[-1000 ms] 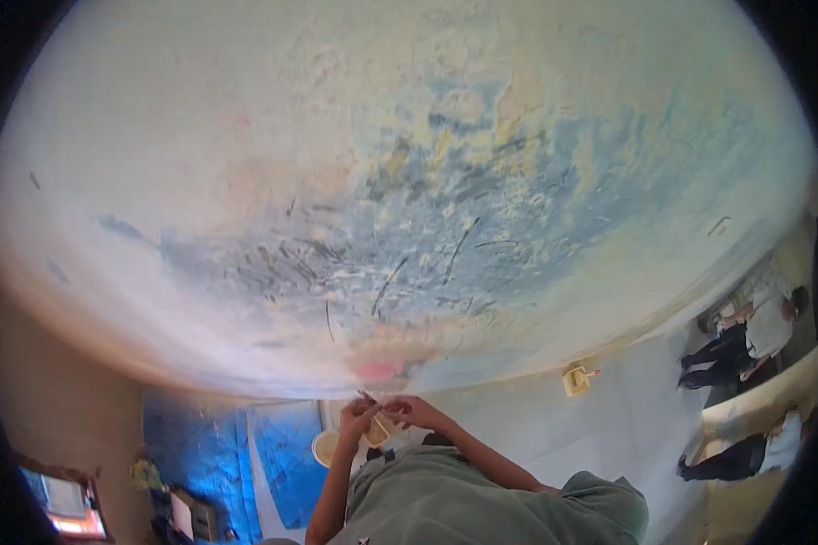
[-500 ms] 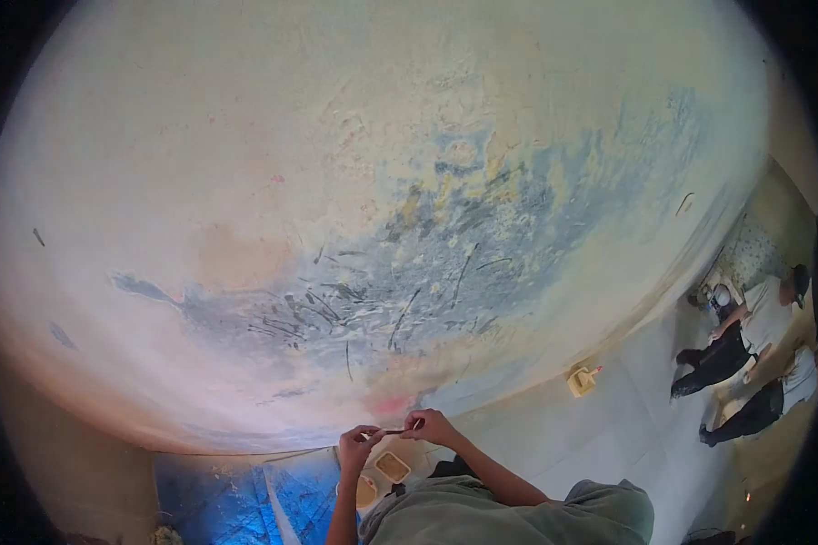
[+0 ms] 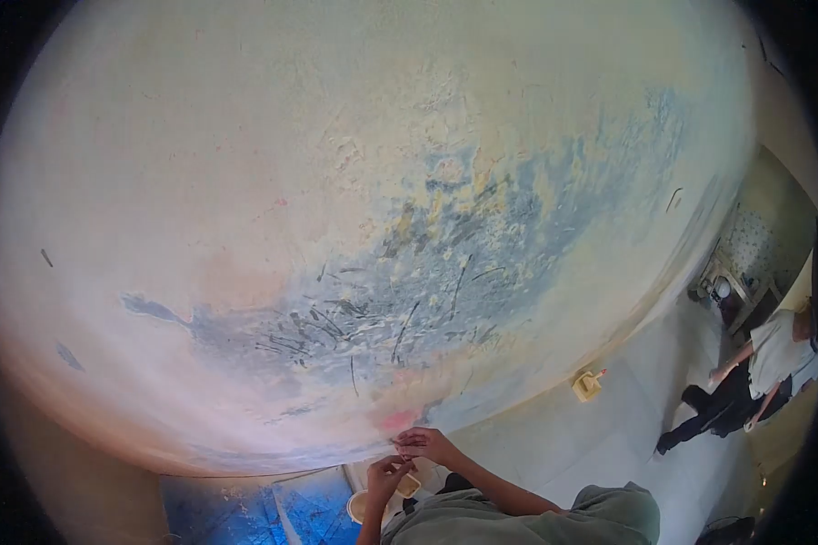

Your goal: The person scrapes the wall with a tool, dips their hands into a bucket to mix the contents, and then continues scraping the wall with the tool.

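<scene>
Two hands: right hand (image 3: 427,445), fingertips bunched; left hand (image 3: 388,474), curled, just below. Whether they pinch anything, we can't tell. Pale painted wall with blue-grey smears (image 3: 382,309) ahead of both; round cream tub (image 3: 357,507) below left hand. We judge fingertip handling; next calls for steadiness.

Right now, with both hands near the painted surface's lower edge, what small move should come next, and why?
Probably ease the left hand down slightly, clear of the right hand: the two are close together in view, and the right hand appears nearer the painted surface and its pink patch. Whether either holds something small is unclear.
</scene>
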